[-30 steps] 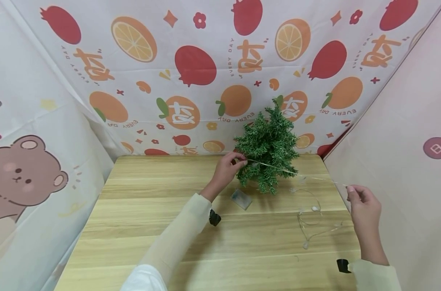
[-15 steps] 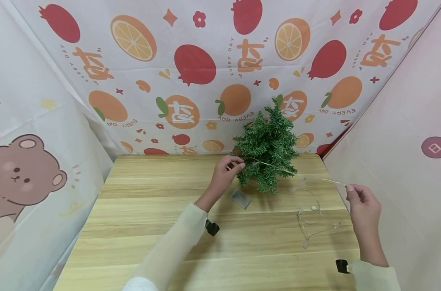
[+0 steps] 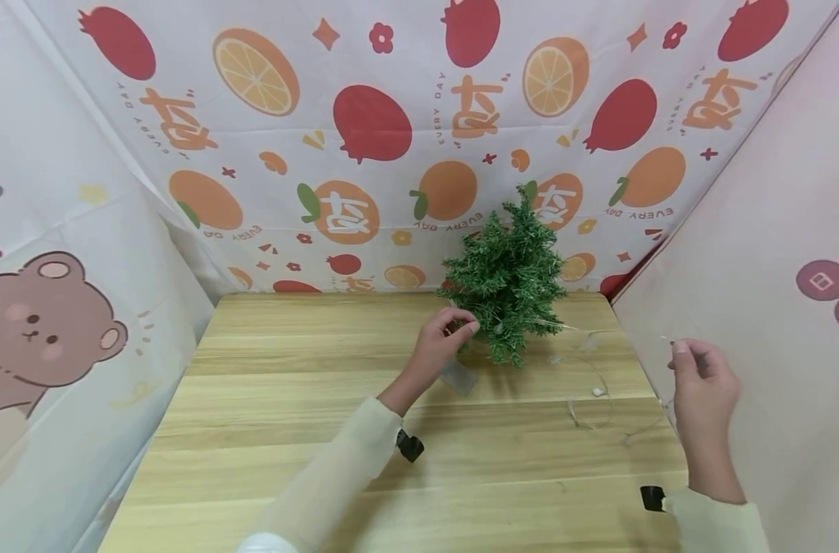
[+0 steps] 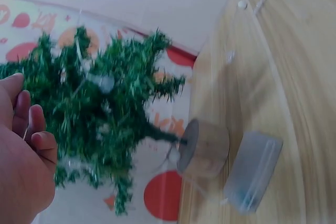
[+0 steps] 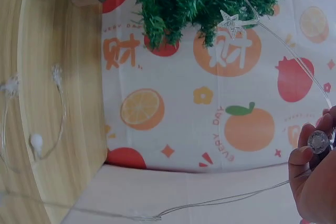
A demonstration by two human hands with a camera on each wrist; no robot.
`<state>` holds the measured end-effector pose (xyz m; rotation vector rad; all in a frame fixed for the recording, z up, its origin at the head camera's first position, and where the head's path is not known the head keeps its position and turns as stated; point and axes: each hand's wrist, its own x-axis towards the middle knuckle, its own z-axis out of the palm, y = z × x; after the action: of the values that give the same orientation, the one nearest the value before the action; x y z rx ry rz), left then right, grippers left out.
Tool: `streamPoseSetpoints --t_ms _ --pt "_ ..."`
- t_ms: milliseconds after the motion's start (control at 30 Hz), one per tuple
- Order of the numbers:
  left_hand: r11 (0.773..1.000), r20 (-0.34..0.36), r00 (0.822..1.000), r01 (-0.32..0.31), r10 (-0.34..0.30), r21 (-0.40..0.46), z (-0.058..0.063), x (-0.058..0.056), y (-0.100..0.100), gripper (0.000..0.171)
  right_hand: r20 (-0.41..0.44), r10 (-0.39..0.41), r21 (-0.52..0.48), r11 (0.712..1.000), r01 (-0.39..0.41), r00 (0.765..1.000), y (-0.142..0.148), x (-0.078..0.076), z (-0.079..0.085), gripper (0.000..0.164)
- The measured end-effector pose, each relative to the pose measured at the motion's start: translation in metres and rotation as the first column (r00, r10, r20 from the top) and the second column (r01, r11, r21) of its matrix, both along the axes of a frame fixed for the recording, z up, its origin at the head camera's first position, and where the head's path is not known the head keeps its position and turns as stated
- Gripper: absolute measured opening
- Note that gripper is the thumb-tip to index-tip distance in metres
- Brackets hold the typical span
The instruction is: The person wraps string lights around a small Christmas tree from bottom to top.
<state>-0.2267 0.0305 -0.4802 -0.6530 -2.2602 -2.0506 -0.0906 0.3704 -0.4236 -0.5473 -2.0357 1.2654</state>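
The work in hand looks like dressing the small green tree (image 3: 505,269) with the string of lights (image 3: 597,392), and the step appears to be drawing a length of wire taut across its front. The tree stands upright at the back of the bench (image 3: 253,384), right of centre; the string crosses its foliage, spans to the right and lies partly in loose loops on the wood. The left hand (image 3: 442,339), by the tree's lower left side, has thumb and fingers brought together and seems to pinch the wire, too fine to follow at the fingertips. The right hand (image 3: 706,392), well out to the right, grips the string, a clear bulb (image 5: 318,141) showing among its fingers and a star light (image 5: 230,23) hanging from the span near the branches. The next move probably calls for carrying the right-hand length around the branches without slack or snagging. As for containers, the round wooden base (image 4: 205,148) takes the foot of the trunk, and a flat translucent box (image 4: 254,169) lies on the bench in front of it; something bluish shows at one end, but its contents cannot be made out.
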Motion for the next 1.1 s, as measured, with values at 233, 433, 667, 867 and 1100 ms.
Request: streamPoseSetpoints --t_ms 233,433,667,867,1100 --pt "0.992 -0.010 0.993 0.121 -0.120 0.028 0.008 0.016 0.026 0.024 0.009 0.063 0.031 0.998 -0.063 0.998 -0.019 -0.003 -0.001 0.016" --pt "0.986 -0.021 0.986 0.166 -0.166 0.017 0.019 0.027 0.054 0.023 -0.025 0.100 0.060 0.993 -0.098 0.995 -0.035 -0.005 -0.003 0.020" --pt "0.981 -0.036 0.982 0.189 -0.187 0.049 0.024 0.035 0.084 0.016 -0.036 0.140 0.065 0.988 -0.137 0.990 -0.048 -0.007 -0.005 0.020" --pt "0.971 -0.021 0.973 0.232 -0.232 0.057 0.027 0.039 0.103 0.020 -0.022 0.185 0.068 0.981 -0.183 0.982 -0.061 -0.007 -0.005 0.021" --pt "0.971 -0.024 0.972 0.235 -0.234 0.048 0.027 0.041 0.118 0.027 0.023 0.242 0.024 0.970 -0.243 0.970 -0.073 -0.006 -0.005 0.021"
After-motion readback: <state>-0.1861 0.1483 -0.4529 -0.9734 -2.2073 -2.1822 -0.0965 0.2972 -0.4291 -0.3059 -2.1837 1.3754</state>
